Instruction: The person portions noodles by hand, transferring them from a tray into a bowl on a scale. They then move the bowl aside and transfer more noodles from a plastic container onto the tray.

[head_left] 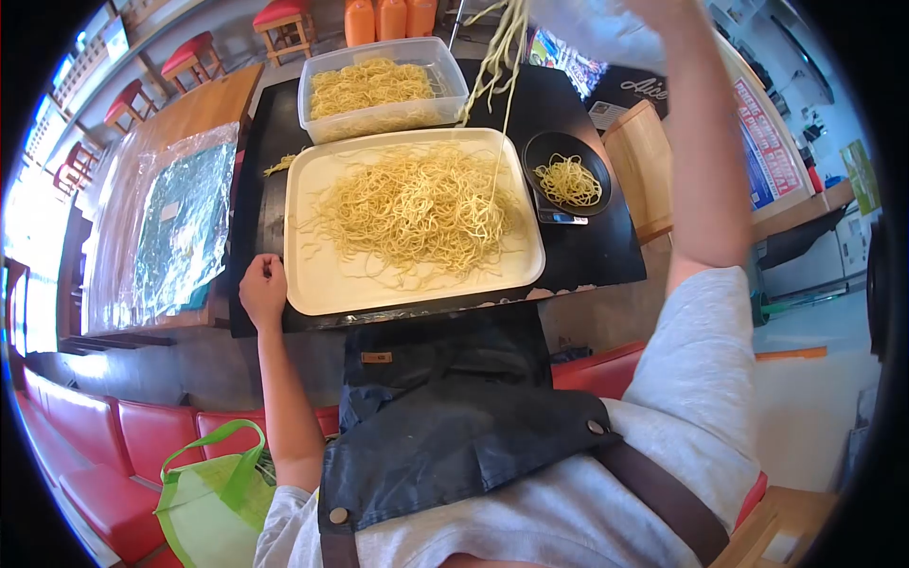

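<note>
A cream tray on the black table holds a wide heap of yellow noodles. My left hand rests at the tray's lower left edge, its fingers curled; whatever they hold, if anything, is hidden. My right arm is raised at the top right, and the hand is cut off by the frame's edge. Long noodle strands hang near it at the top, one reaching down to the heap. Right of the tray, a black plate with a small noodle portion sits on a scale.
Behind the tray stands a clear plastic bin with more noodles. A plastic-covered stack lies on the wooden table at left. Orange containers stand at the back. A green bag is at lower left, by red seats.
</note>
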`<state>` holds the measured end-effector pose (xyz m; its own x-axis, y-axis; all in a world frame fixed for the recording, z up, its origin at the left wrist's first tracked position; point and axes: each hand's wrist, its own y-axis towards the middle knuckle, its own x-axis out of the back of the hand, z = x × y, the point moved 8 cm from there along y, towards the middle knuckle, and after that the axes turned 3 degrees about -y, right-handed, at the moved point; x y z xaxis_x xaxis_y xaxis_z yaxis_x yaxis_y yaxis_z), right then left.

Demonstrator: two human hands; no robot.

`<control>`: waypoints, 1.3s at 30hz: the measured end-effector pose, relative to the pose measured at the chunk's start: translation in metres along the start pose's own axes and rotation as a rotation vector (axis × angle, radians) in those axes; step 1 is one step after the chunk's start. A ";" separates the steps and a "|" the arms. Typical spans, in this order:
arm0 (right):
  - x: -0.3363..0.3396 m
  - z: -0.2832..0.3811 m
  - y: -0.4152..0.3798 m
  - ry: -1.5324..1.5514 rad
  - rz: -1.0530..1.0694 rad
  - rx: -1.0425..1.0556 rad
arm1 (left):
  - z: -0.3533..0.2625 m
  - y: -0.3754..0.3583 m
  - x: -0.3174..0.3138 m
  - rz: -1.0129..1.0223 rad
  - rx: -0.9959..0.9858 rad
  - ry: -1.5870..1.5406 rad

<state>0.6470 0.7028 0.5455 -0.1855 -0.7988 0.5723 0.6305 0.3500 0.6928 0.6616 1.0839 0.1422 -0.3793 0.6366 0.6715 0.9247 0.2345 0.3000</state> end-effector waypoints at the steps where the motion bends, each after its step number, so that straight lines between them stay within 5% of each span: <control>1: 0.021 -0.004 0.001 -0.236 -0.100 -0.126 | 0.000 0.000 -0.001 0.011 0.003 -0.002; 2: 0.039 0.002 0.002 -0.473 -0.201 -0.252 | 0.001 0.000 -0.002 0.023 0.006 -0.003; 4: 0.071 -0.017 0.009 -0.167 -0.260 -0.424 | 0.001 0.000 -0.002 0.016 0.002 -0.001; 8: 0.154 -0.045 0.032 -0.001 -0.244 -0.248 | 0.003 0.000 -0.003 0.015 0.008 0.000; 12: 0.186 -0.043 0.010 0.009 -0.454 -0.217 | -0.001 -0.001 -0.001 0.001 0.002 -0.007; 17: 0.151 -0.089 -0.059 -0.364 -0.293 -0.452 | -0.001 -0.001 0.000 -0.013 -0.017 -0.006; 19: 0.099 -0.127 -0.112 -0.426 -0.050 -0.773 | 0.001 0.000 0.000 -0.011 -0.017 -0.012; 20: 0.080 -0.168 -0.137 -0.099 -0.151 -0.695 | 0.002 0.000 -0.002 -0.002 -0.022 -0.017; 21: 0.063 -0.177 -0.162 -0.082 -0.023 -0.728 | 0.002 -0.001 -0.001 -0.004 -0.015 -0.020; 22: 0.049 -0.201 -0.191 -0.540 0.159 -0.825 | 0.001 0.000 -0.001 0.004 -0.004 -0.014; 23: 0.013 -0.152 -0.189 -0.535 0.334 -0.918 | 0.001 0.000 -0.002 0.013 0.006 -0.006; 24: -0.012 -0.181 -0.211 -0.370 0.532 -0.886 | 0.001 -0.001 -0.002 0.013 0.009 -0.006; 27: -0.012 -0.169 -0.225 -0.762 0.589 -0.734 | 0.002 0.000 -0.002 0.004 0.004 -0.001; 29: 0.006 -0.160 -0.221 -0.118 -0.017 -0.904 | 0.002 0.000 -0.002 -0.005 -0.020 0.005; 30: 0.015 -0.165 -0.220 -0.117 -0.017 -0.906 | 0.001 0.000 -0.002 -0.003 -0.020 0.006; 32: 0.060 -0.153 -0.203 -0.678 -0.159 -0.650 | 0.003 0.000 -0.003 0.012 0.011 0.003; 35: 0.070 -0.137 -0.201 -0.740 -0.295 -0.435 | 0.003 0.000 -0.002 0.011 0.000 0.007; 39: 0.069 -0.189 -0.224 -0.400 -0.407 -0.736 | 0.001 0.000 -0.004 0.033 0.002 0.005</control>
<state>0.6359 0.4765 0.3472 -0.6571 -0.5160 0.5495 0.7534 -0.4281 0.4991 0.6633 1.0822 0.1395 -0.3491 0.6403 0.6842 0.9366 0.2151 0.2767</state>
